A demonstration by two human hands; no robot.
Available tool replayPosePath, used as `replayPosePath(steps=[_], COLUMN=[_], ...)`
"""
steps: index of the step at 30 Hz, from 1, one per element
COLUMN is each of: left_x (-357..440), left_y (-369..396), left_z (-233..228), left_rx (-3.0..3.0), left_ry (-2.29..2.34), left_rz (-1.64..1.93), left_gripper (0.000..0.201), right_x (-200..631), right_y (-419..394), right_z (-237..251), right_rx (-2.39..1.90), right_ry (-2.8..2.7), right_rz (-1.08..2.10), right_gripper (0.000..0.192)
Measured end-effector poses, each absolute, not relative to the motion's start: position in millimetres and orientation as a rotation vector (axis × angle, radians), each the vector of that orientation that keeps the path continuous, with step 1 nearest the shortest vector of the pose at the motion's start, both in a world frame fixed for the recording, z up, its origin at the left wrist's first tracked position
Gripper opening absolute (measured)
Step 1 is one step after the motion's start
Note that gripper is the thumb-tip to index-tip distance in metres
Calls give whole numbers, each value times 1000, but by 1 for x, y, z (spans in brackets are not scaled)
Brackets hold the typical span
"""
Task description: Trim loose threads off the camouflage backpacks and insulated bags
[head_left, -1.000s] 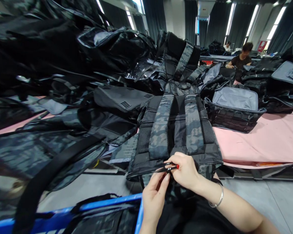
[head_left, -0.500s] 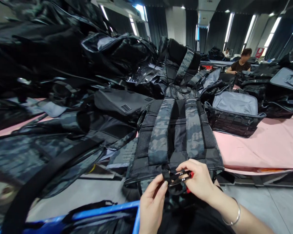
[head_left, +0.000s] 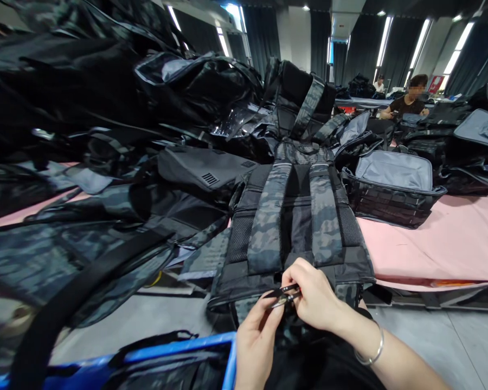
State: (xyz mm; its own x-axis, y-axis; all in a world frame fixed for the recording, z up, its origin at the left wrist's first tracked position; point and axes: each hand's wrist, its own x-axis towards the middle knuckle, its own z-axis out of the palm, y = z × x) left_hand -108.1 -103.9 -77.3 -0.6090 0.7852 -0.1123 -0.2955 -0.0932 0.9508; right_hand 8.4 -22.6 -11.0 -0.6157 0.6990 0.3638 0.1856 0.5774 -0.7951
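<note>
My right hand (head_left: 313, 295) is closed around small dark thread snips (head_left: 287, 292), their blades pointing left toward my other hand. My left hand (head_left: 258, 336) pinches thumb against fingers right at the blade tips, on what looks like a black webbing strap, mostly hidden. Just beyond both hands a black and grey camouflage backpack (head_left: 296, 216) lies with its back panel up. Its two padded shoulder straps (head_left: 266, 222) run away from me, and its lower edge hangs by my hands.
A blue crate (head_left: 179, 346) with dark bags stands at lower left. Piled bags (head_left: 85, 97) rise on the left. An open grey-lined bag (head_left: 394, 200) sits on the pink table covering (head_left: 439, 244) at right. A person (head_left: 410, 103) works farther back.
Both hands have drawn closer together. My right hand has shifted a little left and up, bringing the snips against the left fingertips, and the red parts are now mostly covered.
</note>
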Motion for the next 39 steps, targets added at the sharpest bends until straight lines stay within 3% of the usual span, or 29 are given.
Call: replayPosePath(steps=[5,8,11,20,30,39], left_x=[-109,-108,-108,-113,-115,-116], left_y=[-103,-102,-101,-103,-102,-102], left_z=[-67,-60,-56,-63,-61,-63], left_rx=[453,411,351,421,480,515], left_ry=[1331,1247,1209,1204,1197,1208], left_rz=[1817,1814,1826,1785,1754,1761], left_gripper=[38,36,35,37,35,32], right_x=[27,38,43,36,36,36], right_y=[-27,-23,-17,-8,-4,-4], right_z=[0,0,-2,-1,-20,-22], right_rx=[-556,-763,-866,-777,-502,-505], right_ry=[-1978,-2004,-2091,-2266,-2174,-2169], right_rz=[1296,1133,962,806,450,432], right_gripper=[15,10,24,9,20,21])
